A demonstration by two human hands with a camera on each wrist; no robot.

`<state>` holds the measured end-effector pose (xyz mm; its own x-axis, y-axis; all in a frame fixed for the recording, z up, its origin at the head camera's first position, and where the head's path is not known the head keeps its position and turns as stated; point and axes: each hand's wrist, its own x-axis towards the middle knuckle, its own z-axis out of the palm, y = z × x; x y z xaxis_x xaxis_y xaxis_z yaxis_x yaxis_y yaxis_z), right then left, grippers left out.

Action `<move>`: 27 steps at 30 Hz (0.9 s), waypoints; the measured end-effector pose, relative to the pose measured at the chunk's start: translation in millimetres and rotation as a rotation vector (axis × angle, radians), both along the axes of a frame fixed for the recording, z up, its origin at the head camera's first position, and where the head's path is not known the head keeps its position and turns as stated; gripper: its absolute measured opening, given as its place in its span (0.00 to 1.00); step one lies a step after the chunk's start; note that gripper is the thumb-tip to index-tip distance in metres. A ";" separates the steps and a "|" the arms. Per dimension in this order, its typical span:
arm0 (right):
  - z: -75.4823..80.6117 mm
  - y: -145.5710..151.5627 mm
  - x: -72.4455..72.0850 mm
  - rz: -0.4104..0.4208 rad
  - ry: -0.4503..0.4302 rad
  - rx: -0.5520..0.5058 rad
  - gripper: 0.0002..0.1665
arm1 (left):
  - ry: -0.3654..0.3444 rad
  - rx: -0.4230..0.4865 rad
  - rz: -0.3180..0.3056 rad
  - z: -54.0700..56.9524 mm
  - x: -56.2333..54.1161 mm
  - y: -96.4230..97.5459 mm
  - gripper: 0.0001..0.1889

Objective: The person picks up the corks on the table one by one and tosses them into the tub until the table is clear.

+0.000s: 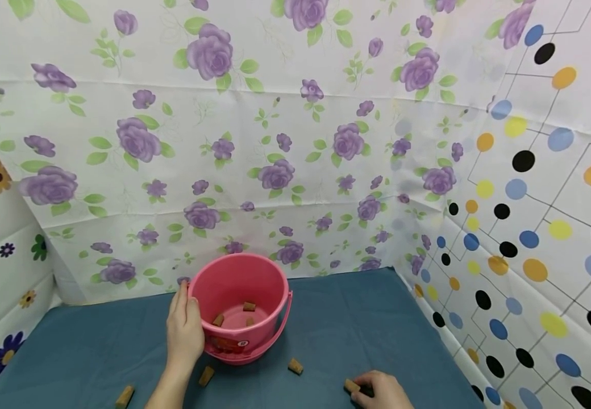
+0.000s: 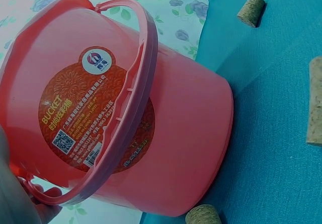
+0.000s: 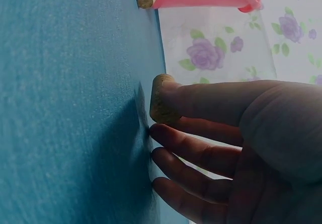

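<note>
A pink plastic bucket (image 1: 239, 344) stands upright on the blue cloth, its handle hanging down at the front. Inside it lie three cork pieces (image 1: 249, 307). My left hand (image 1: 185, 326) rests against the bucket's left side, fingers extended up toward the rim; in the left wrist view the fingertips (image 2: 48, 211) show beside the handle's end. Out to the right, my right hand (image 1: 385, 391) pinches a cork (image 3: 162, 99) between thumb and index finger, low over the cloth. Its other fingers spread loosely below in the right wrist view.
Another cork (image 1: 295, 366) lies just right of the bucket's front, one (image 1: 206, 376) near its front left, and one (image 1: 125, 396) farther left by the front edge of view. A flower-patterned sheet (image 1: 254, 170) rises behind the blue cloth (image 1: 357, 324); a dotted sheet (image 1: 531, 244) bounds the right.
</note>
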<state>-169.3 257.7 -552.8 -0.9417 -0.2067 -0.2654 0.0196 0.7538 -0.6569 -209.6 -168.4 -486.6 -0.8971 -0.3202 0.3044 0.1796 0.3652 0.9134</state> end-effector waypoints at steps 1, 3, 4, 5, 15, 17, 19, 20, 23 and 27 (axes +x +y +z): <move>1.9 -1.2 1.2 0.000 0.005 0.000 0.10 | 0.000 0.001 -0.001 0.4 0.1 0.0 0.32; 3.4 -2.0 2.1 -0.002 0.008 0.000 0.10 | 0.000 0.003 0.000 0.8 0.5 0.0 0.32; 3.2 -2.2 2.0 0.000 0.009 -0.001 0.10 | 0.000 0.003 0.000 1.0 0.6 0.0 0.32; 2.7 -2.2 1.8 0.001 0.007 -0.002 0.10 | 0.000 0.003 0.001 1.0 0.7 0.1 0.32; -2.7 1.2 0.1 0.022 0.003 -0.028 0.15 | 0.009 -0.005 0.016 -0.6 0.5 0.6 0.31; -2.9 0.9 0.5 0.018 0.010 -0.025 0.16 | 0.012 -0.006 0.018 -0.9 0.4 0.6 0.31; -2.1 0.2 1.2 0.010 0.016 -0.024 0.16 | 0.015 -0.008 0.019 -1.0 0.1 0.6 0.31; -1.5 -0.3 1.6 0.005 0.017 -0.023 0.16 | 0.017 -0.009 0.019 -1.0 0.0 0.6 0.31; -0.3 -1.1 2.3 -0.010 0.017 -0.022 0.16 | 0.021 -0.007 0.016 -1.1 -0.2 0.4 0.31; 0.7 -2.4 3.2 -0.012 0.017 -0.018 0.17 | 0.019 -0.004 0.014 -1.6 -0.5 0.3 0.31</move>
